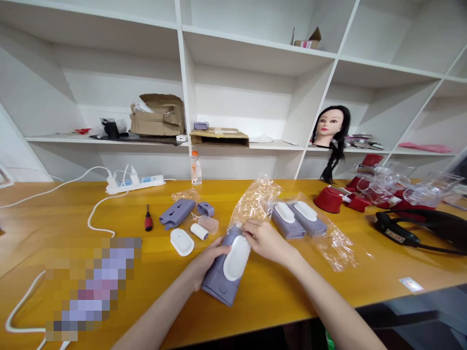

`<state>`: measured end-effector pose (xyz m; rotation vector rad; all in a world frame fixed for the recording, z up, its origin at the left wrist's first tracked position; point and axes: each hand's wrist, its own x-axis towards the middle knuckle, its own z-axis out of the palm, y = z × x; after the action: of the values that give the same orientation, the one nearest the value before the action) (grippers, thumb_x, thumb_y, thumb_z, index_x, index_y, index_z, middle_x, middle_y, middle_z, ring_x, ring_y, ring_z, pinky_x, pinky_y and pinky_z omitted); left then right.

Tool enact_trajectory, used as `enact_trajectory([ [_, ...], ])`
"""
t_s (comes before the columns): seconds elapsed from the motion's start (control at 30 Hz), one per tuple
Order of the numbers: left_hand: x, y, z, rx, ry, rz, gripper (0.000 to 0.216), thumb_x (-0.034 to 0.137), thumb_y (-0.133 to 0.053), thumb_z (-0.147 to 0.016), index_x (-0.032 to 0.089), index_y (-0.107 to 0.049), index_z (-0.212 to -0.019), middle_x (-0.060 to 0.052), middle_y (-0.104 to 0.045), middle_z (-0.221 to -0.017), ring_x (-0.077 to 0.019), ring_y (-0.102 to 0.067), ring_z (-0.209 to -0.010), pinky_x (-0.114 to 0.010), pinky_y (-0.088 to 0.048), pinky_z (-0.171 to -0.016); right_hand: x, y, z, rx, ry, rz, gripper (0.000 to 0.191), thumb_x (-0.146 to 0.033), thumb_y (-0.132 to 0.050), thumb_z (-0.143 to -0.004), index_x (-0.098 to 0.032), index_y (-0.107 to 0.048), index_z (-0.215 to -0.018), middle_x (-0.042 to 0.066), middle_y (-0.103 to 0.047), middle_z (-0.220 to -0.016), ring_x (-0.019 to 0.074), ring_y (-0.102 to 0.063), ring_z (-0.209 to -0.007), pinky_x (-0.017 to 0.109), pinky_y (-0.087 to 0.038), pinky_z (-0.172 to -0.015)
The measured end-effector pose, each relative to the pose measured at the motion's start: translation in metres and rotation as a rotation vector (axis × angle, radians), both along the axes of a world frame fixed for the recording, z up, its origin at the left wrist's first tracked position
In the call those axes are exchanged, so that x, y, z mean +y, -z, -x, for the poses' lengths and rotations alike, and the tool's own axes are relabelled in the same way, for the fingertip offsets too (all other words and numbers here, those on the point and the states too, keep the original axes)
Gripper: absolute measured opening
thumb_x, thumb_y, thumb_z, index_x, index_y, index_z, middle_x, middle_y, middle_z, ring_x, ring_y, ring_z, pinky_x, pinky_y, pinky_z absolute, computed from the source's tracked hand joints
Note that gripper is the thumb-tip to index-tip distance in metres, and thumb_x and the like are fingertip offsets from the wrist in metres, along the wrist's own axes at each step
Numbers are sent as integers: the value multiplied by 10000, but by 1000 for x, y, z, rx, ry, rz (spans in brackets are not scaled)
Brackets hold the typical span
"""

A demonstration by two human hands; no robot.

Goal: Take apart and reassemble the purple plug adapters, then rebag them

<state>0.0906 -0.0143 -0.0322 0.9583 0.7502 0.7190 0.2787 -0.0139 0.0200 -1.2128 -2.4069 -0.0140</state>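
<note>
My left hand [207, 258] is wrapped round a purple box-shaped device [223, 288] with a white oval panel [235, 262] on its face. At the device's upper end, my right hand [265, 238] has its fingers bent and pinched together; what lies between them is hidden. Just beyond is a crumpled clear plastic bag [255, 197]. Left of the device lie a loose white oval cover [182, 242], a small white cylinder [199, 231], a translucent pinkish piece [208, 224], a purple end cap [206, 209] and a hollow purple shell [178, 212].
Two bagged purple devices [308, 222] lie to the right. A red-handled screwdriver [148, 222] and a white power strip [136, 183] with cables are leftward. Red-based clear items [328, 200] and a black headband visor [397, 233] stand far right. Shelves [255, 34] rise behind.
</note>
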Motion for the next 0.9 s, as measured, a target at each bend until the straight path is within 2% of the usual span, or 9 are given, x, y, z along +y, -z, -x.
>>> enact_trajectory([
  [0.17,1,1,-2,-39,-43,-6,442,319,-628,-692,165,-539,-1097,-54,-644,-878,-168,-585,-728,-276,-430,-669,-11,-3,-1,-2,5,-61,219,-104,-396,-832,-175,-588,-909,42,-560,-788,146,-529,-744,256,-412,-685],
  [0.4,2,7,-7,-147,-149,-5,355,366,-619,-715,168,-575,-1006,-48,-661,-839,-169,-603,-712,-267,-435,-662,-26,17,15,-62,-21,-335,268,-143,-387,-833,-142,-579,-1020,92,-546,-798,201,-495,-765,330,-419,-661],
  [0.5,3,8,-7,-229,-147,22,380,363,-605,-730,174,-561,-1057,-63,-668,-918,-188,-622,-762,-283,-448,-693,-24,22,10,205,-73,-408,313,-231,-470,-798,-203,-545,-1100,95,-527,-953,232,-494,-900,373,-413,-737],
  [0.57,2,6,-6,-262,-150,61,427,385,-589,-739,178,-539,-1109,-72,-666,-969,-207,-631,-807,-299,-458,-712,-14,22,3,568,63,-433,373,-309,-498,-780,-235,-504,-1145,100,-475,-1104,252,-467,-1019,403,-395,-821],
  [0.6,1,4,-5,-276,-145,89,451,397,-581,-742,176,-528,-1132,-78,-665,-982,-219,-633,-826,-310,-463,-721,-7,22,0,776,196,-395,400,-344,-489,-785,-235,-477,-1170,105,-452,-1156,254,-455,-1058,405,-389,-848],
  [0.67,-1,0,-5,-304,-115,147,492,415,-563,-749,163,-507,-1169,-94,-666,-991,-241,-634,-857,-333,-469,-736,8,21,-3,1143,362,-68,444,-444,-448,-797,-234,-430,-1188,96,-502,-1132,228,-508,-999,366,-429,-796],
  [0.73,-3,-3,-5,-310,-99,181,502,416,-551,-757,150,-501,-1180,-102,-669,-984,-249,-633,-871,-342,-470,-750,18,22,1,1294,268,486,481,-550,-339,-814,-195,-500,-1097,94,-595,-986,214,-583,-842,325,-465,-664],
  [0.8,-5,-3,-7,-278,-127,170,483,409,-554,-759,151,-515,-1165,-92,-673,-980,-238,-630,-884,-329,-466,-766,20,27,11,1356,74,853,518,-589,-324,-807,-178,-552,-1024,82,-642,-873,212,-610,-745,312,-471,-599],
  [0.9,-4,4,-11,-182,-190,121,472,431,-575,-743,173,-541,-1136,-68,-667,-1013,-218,-616,-919,-301,-460,-779,15,37,29,1569,20,915,404,-533,-464,-775,-188,-580,-950,40,-669,-815,195,-627,-737,310,-487,-670],
])
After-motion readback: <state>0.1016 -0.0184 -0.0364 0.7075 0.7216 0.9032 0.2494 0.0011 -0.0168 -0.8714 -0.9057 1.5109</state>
